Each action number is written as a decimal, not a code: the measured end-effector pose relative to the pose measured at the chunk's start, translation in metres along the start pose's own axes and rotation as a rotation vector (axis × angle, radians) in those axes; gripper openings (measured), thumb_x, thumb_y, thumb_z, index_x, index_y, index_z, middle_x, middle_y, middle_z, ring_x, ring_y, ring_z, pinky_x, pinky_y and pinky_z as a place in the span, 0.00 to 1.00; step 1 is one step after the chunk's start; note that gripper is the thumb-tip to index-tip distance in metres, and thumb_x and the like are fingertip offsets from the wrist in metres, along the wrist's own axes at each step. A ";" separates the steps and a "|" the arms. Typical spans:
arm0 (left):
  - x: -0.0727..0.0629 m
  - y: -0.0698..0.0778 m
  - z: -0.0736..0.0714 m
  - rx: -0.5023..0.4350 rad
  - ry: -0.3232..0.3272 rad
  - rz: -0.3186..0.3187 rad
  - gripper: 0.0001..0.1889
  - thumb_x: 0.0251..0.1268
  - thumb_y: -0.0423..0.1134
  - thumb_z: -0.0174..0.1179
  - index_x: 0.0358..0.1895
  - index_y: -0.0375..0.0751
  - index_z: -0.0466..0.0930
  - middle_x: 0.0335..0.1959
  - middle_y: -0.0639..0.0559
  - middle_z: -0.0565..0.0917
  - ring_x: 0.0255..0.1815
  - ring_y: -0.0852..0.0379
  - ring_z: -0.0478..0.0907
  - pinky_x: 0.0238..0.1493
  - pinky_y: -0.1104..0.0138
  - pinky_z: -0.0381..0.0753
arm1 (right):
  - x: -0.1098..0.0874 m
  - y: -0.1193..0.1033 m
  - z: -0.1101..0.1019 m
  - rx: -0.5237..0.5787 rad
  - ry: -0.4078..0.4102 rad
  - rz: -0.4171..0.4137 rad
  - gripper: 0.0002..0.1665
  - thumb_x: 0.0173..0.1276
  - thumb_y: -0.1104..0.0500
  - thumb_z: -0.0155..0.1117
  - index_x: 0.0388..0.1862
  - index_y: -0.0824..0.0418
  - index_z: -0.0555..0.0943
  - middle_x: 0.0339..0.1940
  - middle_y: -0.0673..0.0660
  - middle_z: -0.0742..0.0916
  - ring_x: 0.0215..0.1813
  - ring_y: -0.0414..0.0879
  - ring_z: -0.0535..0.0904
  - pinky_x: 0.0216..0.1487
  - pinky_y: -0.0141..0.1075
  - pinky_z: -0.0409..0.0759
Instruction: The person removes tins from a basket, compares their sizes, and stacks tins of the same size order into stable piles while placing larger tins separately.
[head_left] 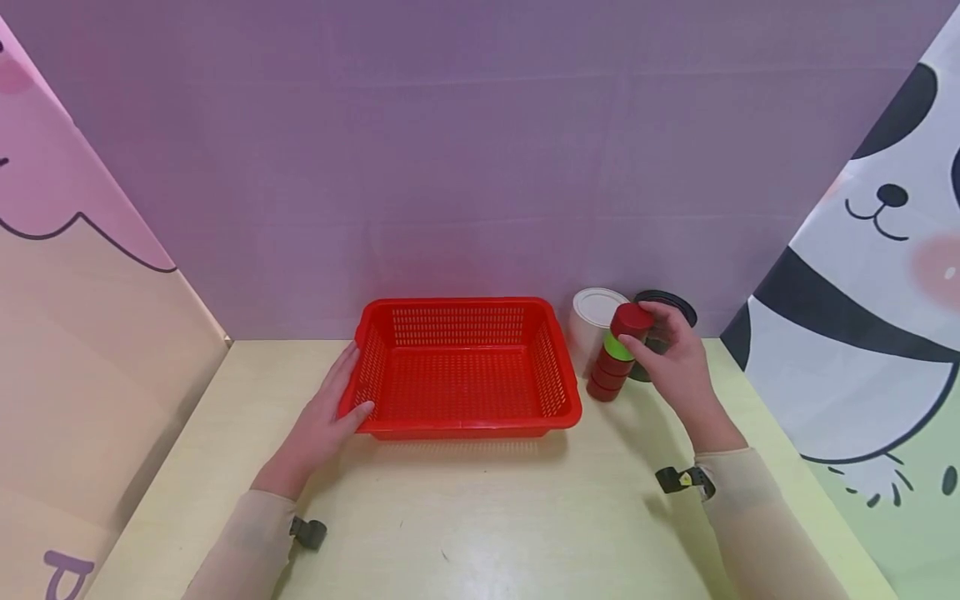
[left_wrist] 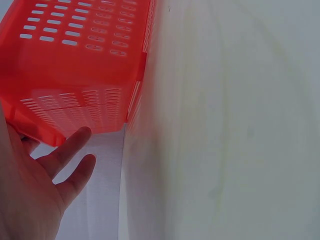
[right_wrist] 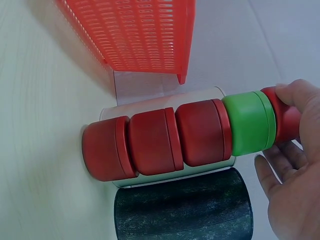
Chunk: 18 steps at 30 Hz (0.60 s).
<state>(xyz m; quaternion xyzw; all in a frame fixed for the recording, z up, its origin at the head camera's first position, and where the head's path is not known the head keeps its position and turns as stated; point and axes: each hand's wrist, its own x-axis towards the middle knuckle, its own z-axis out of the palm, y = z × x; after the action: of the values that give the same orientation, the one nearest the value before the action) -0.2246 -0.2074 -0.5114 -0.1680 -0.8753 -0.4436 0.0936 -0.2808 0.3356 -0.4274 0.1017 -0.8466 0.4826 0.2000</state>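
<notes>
A red plastic basket [head_left: 457, 429] with slotted walls stands upright on the table. At its left end my left hand [head_left: 330, 417] holds the rim, thumb over the front left corner and fingers along the outside; the left wrist view shows fingertips under the rim. To the basket's right rises a stack of small round lidded canisters: three red canisters [right_wrist: 152, 142] at the bottom, a green canister [right_wrist: 248, 122] above them, and a red canister [right_wrist: 283, 117] on top. Thumb and fingers of my right hand [head_left: 675, 362] pinch that top one, which sits right at the green lid.
Behind the stack are a white cylindrical container [head_left: 597, 307] and a dark cylindrical container [right_wrist: 185, 205] with a black lid, partly hidden by my right hand in the head view. A purple cloth wall [head_left: 465, 167] closes the table's back; printed panels flank it.
</notes>
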 end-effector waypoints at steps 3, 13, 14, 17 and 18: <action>0.000 0.000 0.000 0.001 -0.001 0.000 0.55 0.74 0.55 0.71 0.94 0.58 0.42 0.93 0.59 0.47 0.88 0.44 0.56 0.66 0.43 0.85 | 0.000 0.001 0.000 0.011 0.000 0.017 0.38 0.79 0.57 0.75 0.83 0.56 0.71 0.71 0.61 0.83 0.62 0.40 0.78 0.60 0.28 0.79; 0.000 0.001 0.000 0.001 0.001 -0.001 0.55 0.75 0.56 0.70 0.94 0.57 0.43 0.93 0.58 0.47 0.89 0.44 0.56 0.66 0.42 0.85 | 0.000 0.004 0.002 0.032 -0.016 0.014 0.38 0.81 0.59 0.72 0.84 0.57 0.68 0.72 0.60 0.82 0.62 0.41 0.79 0.59 0.25 0.78; 0.000 0.001 0.000 0.001 0.001 -0.002 0.55 0.75 0.56 0.70 0.94 0.58 0.42 0.93 0.59 0.47 0.88 0.44 0.56 0.66 0.43 0.85 | 0.000 0.004 0.003 0.038 -0.016 0.011 0.38 0.81 0.60 0.71 0.84 0.57 0.68 0.72 0.61 0.82 0.62 0.41 0.79 0.59 0.25 0.78; 0.000 0.001 0.000 0.002 0.001 0.002 0.55 0.75 0.56 0.70 0.94 0.57 0.42 0.93 0.58 0.47 0.88 0.43 0.56 0.66 0.43 0.85 | -0.001 0.003 0.004 0.043 -0.013 0.006 0.37 0.81 0.60 0.71 0.83 0.58 0.68 0.71 0.61 0.82 0.62 0.41 0.79 0.60 0.25 0.78; 0.000 0.001 0.000 0.001 0.002 0.003 0.55 0.75 0.56 0.70 0.94 0.57 0.42 0.93 0.58 0.47 0.88 0.43 0.56 0.66 0.43 0.85 | -0.001 0.002 0.004 0.043 -0.012 0.006 0.37 0.81 0.59 0.71 0.83 0.58 0.68 0.71 0.61 0.82 0.63 0.41 0.79 0.60 0.25 0.78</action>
<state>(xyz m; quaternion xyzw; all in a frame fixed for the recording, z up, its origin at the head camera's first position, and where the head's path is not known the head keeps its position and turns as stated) -0.2240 -0.2068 -0.5114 -0.1688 -0.8753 -0.4430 0.0952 -0.2816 0.3331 -0.4317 0.1067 -0.8375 0.5006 0.1912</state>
